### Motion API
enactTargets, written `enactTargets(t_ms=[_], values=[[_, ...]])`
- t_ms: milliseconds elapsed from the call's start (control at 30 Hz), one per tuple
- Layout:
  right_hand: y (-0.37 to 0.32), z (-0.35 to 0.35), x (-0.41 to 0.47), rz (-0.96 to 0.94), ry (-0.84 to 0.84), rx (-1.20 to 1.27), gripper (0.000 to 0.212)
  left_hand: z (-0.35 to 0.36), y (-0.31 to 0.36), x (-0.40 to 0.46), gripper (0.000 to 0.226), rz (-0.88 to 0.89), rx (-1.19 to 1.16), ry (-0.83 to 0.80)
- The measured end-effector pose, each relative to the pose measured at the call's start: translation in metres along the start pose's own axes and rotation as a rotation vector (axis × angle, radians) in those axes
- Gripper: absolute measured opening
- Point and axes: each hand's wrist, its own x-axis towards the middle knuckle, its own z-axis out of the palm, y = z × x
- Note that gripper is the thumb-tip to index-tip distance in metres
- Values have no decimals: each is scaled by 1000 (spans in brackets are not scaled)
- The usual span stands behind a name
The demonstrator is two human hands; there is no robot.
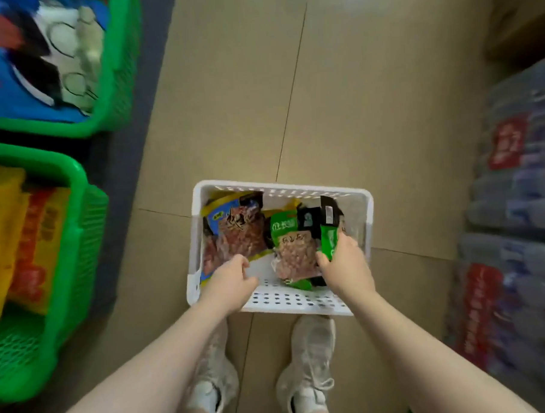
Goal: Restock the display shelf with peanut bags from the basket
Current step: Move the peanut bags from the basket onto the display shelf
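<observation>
A white perforated basket [368, 208] sits on the tan floor just ahead of my feet, holding several peanut bags. A blue-and-yellow peanut bag [234, 229] lies in its left half. My left hand [229, 281] reaches in over the near rim and pinches that bag's lower edge. A green-topped peanut bag [293, 249] lies in the middle of the basket. My right hand [345, 265] is closed around a second green bag [330, 239], held upright at the basket's right side. The display shelf is not in view.
Two green plastic crates stand on the left: the far crate [116, 88] holds blue packages, the near crate [67, 246] yellow and red ones. Shrink-wrapped bottled-water packs [515, 227] line the right side. My white shoes [306, 361] stand behind the basket.
</observation>
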Motion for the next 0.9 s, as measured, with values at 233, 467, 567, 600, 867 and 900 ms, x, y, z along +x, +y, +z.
enactTargets(t_ms=[233, 467, 567, 600, 867, 900], values=[[10, 44, 89, 48, 173, -144, 85, 63, 7, 87, 62, -36, -317, 22], [13, 48, 101, -34, 209, -153, 74, 104, 32, 115, 87, -195, -724, 204], [10, 46, 110, -16, 66, -59, 81, 103, 37, 116, 82, -144, -690, 220], [11, 46, 114, -11, 49, -51, 84, 99, 38, 115, 81, -106, -645, 234], [12, 33, 82, -16, 21, -228, 72, 3, 19, 51, 78, 127, -124, 390], [10, 29, 62, -37, -4, -187, 72, -8, 13, 36, 76, 123, -113, 381]])
